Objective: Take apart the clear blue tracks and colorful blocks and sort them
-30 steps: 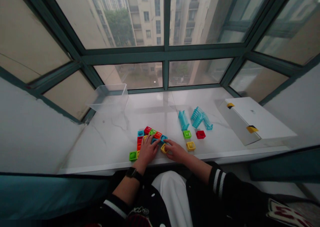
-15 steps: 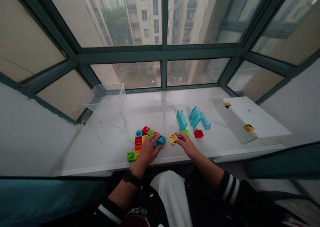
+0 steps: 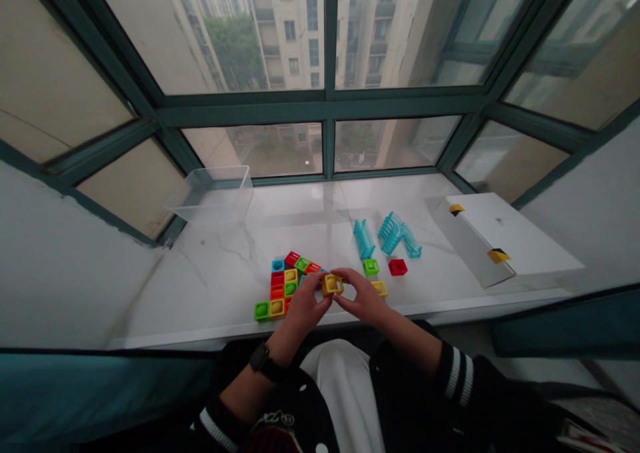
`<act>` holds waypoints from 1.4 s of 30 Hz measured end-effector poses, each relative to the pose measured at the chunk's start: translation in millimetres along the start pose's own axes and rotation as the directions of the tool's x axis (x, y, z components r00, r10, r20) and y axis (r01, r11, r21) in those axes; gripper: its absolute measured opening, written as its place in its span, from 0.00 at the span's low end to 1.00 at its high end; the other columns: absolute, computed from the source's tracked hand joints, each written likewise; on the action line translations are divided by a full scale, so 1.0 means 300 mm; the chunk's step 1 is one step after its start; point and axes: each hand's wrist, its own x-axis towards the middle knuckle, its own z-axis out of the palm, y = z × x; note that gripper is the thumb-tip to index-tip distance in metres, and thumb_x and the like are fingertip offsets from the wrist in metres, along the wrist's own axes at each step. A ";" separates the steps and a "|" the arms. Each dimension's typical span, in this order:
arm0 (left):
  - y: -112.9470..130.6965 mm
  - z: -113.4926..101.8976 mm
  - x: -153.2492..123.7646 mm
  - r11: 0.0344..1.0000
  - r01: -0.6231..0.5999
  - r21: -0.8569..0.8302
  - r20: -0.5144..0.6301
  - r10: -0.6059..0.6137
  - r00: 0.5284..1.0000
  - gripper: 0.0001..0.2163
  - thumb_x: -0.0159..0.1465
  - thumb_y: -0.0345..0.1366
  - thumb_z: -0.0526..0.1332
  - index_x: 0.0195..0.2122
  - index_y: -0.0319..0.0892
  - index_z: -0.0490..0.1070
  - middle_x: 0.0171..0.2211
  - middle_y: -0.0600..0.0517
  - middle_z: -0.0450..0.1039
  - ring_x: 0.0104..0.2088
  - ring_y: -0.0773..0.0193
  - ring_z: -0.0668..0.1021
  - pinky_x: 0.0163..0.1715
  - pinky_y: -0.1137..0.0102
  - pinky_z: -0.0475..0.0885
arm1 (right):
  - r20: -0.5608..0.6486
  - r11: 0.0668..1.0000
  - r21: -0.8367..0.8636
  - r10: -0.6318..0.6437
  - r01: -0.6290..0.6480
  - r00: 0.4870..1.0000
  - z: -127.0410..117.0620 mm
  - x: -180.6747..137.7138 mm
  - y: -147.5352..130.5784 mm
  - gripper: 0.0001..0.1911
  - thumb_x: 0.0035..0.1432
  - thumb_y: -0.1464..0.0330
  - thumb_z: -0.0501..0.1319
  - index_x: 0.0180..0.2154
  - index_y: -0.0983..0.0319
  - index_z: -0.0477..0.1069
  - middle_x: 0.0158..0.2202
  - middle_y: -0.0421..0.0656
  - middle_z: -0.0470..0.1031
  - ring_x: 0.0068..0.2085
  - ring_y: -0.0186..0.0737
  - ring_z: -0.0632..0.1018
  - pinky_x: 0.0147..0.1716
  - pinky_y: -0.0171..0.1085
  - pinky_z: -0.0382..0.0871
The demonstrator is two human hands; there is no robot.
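Between my two hands is a yellow square block (image 3: 332, 284) with a round hollow in its face. The fingers of my left hand (image 3: 306, 304) pinch its left side, and those of my right hand (image 3: 364, 298) pinch its right side. Left of my hands lies a cluster of coloured blocks (image 3: 277, 292) in red, yellow, green, blue and orange, partly covered by my left hand. Close by my right hand, another yellow block (image 3: 380, 288) rests on the white ledge, partly hidden. A green block (image 3: 371, 267) and a red block (image 3: 398, 267) lie beyond it.
Clear turquoise ribbed track pieces (image 3: 393, 233) lie behind the loose blocks. A transparent plastic bin (image 3: 215, 196) stands at the back left. On the right is a white box (image 3: 505, 240) with yellow-and-black tabs. The marble-patterned ledge (image 3: 210, 306) ends at a front edge near my lap.
My right hand has moved left with the yellow block. My left hand has left the cluster and now grips that block too. The other yellow block beside my right hand has come into view.
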 end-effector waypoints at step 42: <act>0.003 0.294 0.096 0.964 0.073 -0.256 0.236 -0.011 0.972 0.31 0.60 0.38 0.73 0.62 0.47 0.63 0.51 0.48 0.77 0.43 0.61 0.81 0.45 0.62 0.80 | -0.176 0.975 -0.094 0.183 -0.202 0.967 -0.282 -0.169 0.192 0.29 0.56 0.64 0.71 0.59 0.56 0.73 0.56 0.48 0.78 0.51 0.49 0.80 0.50 0.46 0.77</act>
